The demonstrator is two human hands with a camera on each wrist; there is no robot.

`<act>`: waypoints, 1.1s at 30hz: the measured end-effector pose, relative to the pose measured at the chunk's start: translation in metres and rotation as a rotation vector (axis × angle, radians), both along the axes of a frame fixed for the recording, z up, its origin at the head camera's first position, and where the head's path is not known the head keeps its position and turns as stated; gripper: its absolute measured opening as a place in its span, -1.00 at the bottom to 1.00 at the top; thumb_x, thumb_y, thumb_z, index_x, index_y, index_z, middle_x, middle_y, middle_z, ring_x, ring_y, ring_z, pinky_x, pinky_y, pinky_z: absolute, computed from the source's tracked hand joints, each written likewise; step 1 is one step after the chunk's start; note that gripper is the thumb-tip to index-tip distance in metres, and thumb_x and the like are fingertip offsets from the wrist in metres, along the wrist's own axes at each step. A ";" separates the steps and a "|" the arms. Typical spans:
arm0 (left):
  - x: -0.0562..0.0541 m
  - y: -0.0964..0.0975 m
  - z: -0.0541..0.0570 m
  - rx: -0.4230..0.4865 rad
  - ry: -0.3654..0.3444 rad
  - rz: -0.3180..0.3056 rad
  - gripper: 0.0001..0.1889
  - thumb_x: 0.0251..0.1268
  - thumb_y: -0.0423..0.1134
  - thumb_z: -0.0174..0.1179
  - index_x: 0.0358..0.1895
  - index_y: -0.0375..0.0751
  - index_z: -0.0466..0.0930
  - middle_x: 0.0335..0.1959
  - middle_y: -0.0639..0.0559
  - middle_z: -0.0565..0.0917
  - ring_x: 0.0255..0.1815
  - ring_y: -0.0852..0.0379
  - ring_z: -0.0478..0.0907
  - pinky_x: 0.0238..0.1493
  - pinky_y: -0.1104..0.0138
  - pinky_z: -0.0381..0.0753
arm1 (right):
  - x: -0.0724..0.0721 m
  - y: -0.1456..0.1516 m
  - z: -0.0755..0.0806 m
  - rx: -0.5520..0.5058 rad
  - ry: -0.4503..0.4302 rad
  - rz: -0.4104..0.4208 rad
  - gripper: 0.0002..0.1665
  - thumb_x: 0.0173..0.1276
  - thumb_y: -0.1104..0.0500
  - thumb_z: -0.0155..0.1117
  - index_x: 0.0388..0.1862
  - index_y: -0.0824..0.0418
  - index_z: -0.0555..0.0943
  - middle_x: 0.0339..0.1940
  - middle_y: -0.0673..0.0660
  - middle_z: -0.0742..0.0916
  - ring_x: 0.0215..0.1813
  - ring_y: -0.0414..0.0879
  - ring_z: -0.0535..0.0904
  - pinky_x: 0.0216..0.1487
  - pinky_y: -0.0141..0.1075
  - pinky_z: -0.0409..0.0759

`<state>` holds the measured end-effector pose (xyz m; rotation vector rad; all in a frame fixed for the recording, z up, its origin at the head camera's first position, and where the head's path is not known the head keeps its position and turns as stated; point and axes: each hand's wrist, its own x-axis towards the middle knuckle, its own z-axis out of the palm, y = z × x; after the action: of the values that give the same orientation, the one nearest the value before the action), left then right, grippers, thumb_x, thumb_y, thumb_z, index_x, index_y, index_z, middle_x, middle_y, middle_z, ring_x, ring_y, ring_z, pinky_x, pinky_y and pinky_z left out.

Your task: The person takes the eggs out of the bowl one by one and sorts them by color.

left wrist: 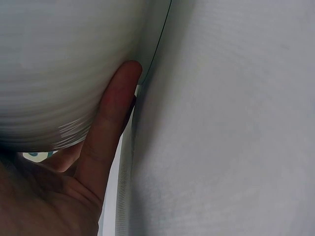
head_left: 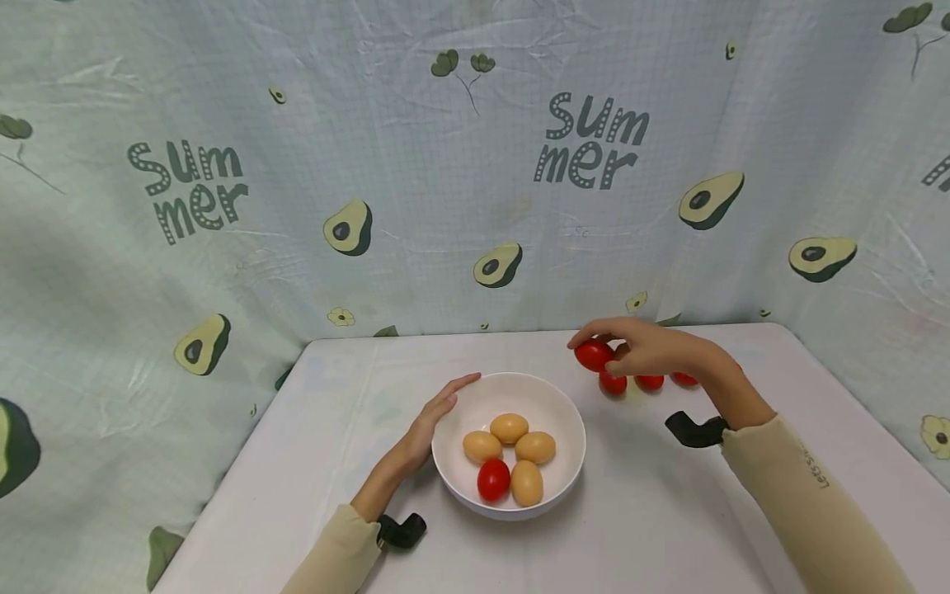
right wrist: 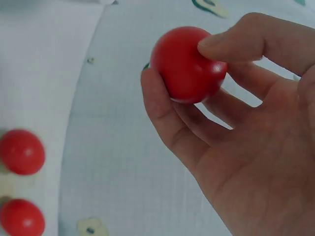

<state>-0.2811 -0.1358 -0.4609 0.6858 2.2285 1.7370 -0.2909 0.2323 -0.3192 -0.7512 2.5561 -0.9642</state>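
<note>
Backdrop: a pale cloth [head_left: 416, 148] printed with avocados, small flowers and the word "summer" hangs behind and beside a white desk [head_left: 623, 511].
Right hand: this hand [head_left: 653, 351] grasps a red egg-shaped piece [head_left: 594, 355] above the far right part of the desk; the right wrist view shows what the head view partly hides, the thumb on one side, fingertips on the other, and a gap between piece and palm.
Left hand: the other hand [head_left: 430, 421] grasps nothing, its fingers extended and resting along the left side of the bowl [head_left: 549, 396]; the left wrist view adds a finger lying flat against the bowl's outer wall, while the bowl's contents show only from the head.
Bowl: white, round and upright on the desk, left of the held piece.
Inside the bowl: four yellow-orange eggs [head_left: 527, 484] and one red egg [head_left: 493, 480], the red one at the near left, beside the yellow-orange ones.
Red row: more red pieces [head_left: 650, 383] lie on the desk below and beyond the right hand, partly covered by it in the head view; two of them appear uncovered at the left of the right wrist view.
Sleeves: both beige, the right one [head_left: 809, 503] lettered, with a black camera mount [head_left: 698, 430] at its cuff.
</note>
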 end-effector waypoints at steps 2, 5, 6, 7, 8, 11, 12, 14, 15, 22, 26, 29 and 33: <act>0.000 0.000 0.000 0.000 0.005 0.002 -0.43 0.70 -0.10 -0.48 0.64 -0.04 0.14 0.70 -0.07 0.12 0.71 -0.16 0.06 0.68 -0.11 0.01 | 0.000 0.013 -0.004 -0.024 0.014 -0.046 -0.37 0.29 0.31 0.32 0.36 0.04 0.54 0.38 0.19 0.58 0.38 0.19 0.46 0.25 0.03 0.68; -0.001 0.000 0.001 0.005 0.005 0.011 -0.43 0.70 -0.08 -0.46 0.64 -0.03 0.15 0.70 -0.05 0.13 0.71 -0.15 0.07 0.68 -0.10 0.02 | 0.001 0.034 -0.009 -0.053 0.028 -0.128 -0.34 0.28 0.31 0.35 0.36 0.00 0.53 0.39 0.20 0.56 0.41 0.24 0.42 0.20 0.05 0.71; -0.001 0.000 0.002 0.008 0.004 0.011 -0.43 0.70 -0.07 -0.45 0.64 -0.02 0.16 0.70 -0.05 0.13 0.71 -0.15 0.07 0.68 -0.10 0.02 | 0.001 0.041 -0.012 -0.063 0.048 -0.140 -0.34 0.28 0.32 0.35 0.37 0.02 0.53 0.40 0.22 0.55 0.42 0.27 0.41 0.18 0.05 0.72; -0.001 0.000 0.002 0.010 0.006 0.011 -0.43 0.70 -0.07 -0.45 0.64 -0.03 0.15 0.70 -0.06 0.13 0.71 -0.15 0.07 0.68 -0.10 0.02 | 0.001 0.048 -0.014 -0.073 0.066 -0.149 -0.35 0.29 0.33 0.34 0.37 0.03 0.52 0.40 0.23 0.55 0.42 0.29 0.40 0.16 0.05 0.72; -0.001 0.001 0.003 0.011 0.004 0.010 -0.43 0.70 -0.06 -0.44 0.64 -0.03 0.16 0.70 -0.05 0.13 0.71 -0.14 0.07 0.68 -0.10 0.02 | 0.001 0.055 -0.016 -0.084 0.077 -0.158 -0.34 0.29 0.34 0.33 0.38 0.05 0.52 0.40 0.25 0.55 0.42 0.31 0.39 0.14 0.02 0.74; -0.001 0.001 0.004 0.011 -0.005 0.009 -0.43 0.69 -0.06 -0.43 0.64 0.00 0.17 0.70 -0.01 0.14 0.71 -0.10 0.07 0.69 -0.06 0.03 | 0.001 0.076 -0.023 -0.122 0.117 -0.169 -0.36 0.30 0.40 0.26 0.38 0.16 0.50 0.38 0.31 0.54 0.40 0.38 0.40 0.07 -0.14 0.75; -0.001 0.001 0.004 0.010 -0.005 0.009 -0.44 0.69 -0.06 -0.43 0.64 0.01 0.17 0.70 0.00 0.14 0.71 -0.09 0.07 0.69 -0.06 0.03 | 0.001 0.083 -0.025 -0.133 0.126 -0.177 -0.37 0.30 0.41 0.25 0.38 0.19 0.49 0.38 0.33 0.54 0.39 0.40 0.41 0.04 -0.20 0.74; -0.001 0.001 0.005 0.007 -0.009 0.013 -0.44 0.69 -0.06 -0.42 0.63 0.03 0.18 0.69 0.02 0.15 0.71 -0.07 0.07 0.70 -0.03 0.03 | 0.001 0.096 -0.030 -0.150 0.131 -0.207 -0.37 0.30 0.42 0.22 0.37 0.23 0.47 0.38 0.35 0.52 0.37 0.44 0.41 -0.01 -0.28 0.72; -0.001 0.001 0.005 0.009 -0.006 0.011 -0.43 0.69 -0.06 -0.43 0.64 0.01 0.17 0.69 0.01 0.14 0.71 -0.08 0.07 0.70 -0.05 0.02 | 0.001 0.103 -0.033 -0.151 0.136 -0.227 -0.37 0.31 0.42 0.22 0.38 0.24 0.46 0.38 0.36 0.51 0.37 0.45 0.41 -0.03 -0.30 0.72; 0.000 -0.001 0.003 0.003 -0.007 0.003 -0.42 0.70 -0.06 -0.46 0.64 -0.05 0.14 0.70 -0.06 0.12 0.71 -0.15 0.05 0.69 -0.10 -0.02 | 0.001 0.148 -0.057 -0.123 0.170 -0.395 -0.39 0.40 0.33 0.19 0.43 0.27 0.40 0.39 0.33 0.47 0.37 0.41 0.35 -0.05 -0.32 0.65; 0.000 -0.001 0.001 0.006 -0.009 -0.009 -0.42 0.70 -0.07 -0.47 0.65 -0.06 0.14 0.70 -0.08 0.11 0.71 -0.16 0.04 0.69 -0.09 -0.02 | 0.008 0.173 -0.072 -0.137 0.219 -0.453 -0.43 0.48 0.23 0.26 0.43 0.24 0.42 0.23 -0.12 0.52 0.26 -0.09 0.41 -0.09 -0.46 0.63; 0.000 -0.001 0.001 0.004 -0.013 -0.009 -0.43 0.70 -0.07 -0.46 0.64 -0.06 0.14 0.70 -0.08 0.10 0.71 -0.15 0.03 0.69 -0.08 0.00 | 0.012 0.188 -0.083 -0.151 0.238 -0.492 -0.43 0.51 0.18 0.27 0.45 0.20 0.42 0.10 -0.40 0.46 0.10 -0.43 0.33 -0.12 -0.54 0.61; 0.001 0.000 0.001 0.007 -0.013 -0.001 -0.42 0.70 -0.08 -0.46 0.64 -0.06 0.15 0.70 -0.07 0.12 0.71 -0.15 0.06 0.68 -0.09 0.01 | 0.016 0.199 -0.091 -0.140 0.248 -0.557 -0.36 0.55 0.19 0.22 0.51 0.29 0.30 0.24 -0.05 0.52 0.09 -0.36 0.32 -0.17 -0.62 0.55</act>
<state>-0.2798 -0.1356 -0.4597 0.6748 2.2136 1.7451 -0.2751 0.4311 -0.4102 -0.1860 3.0179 -1.2899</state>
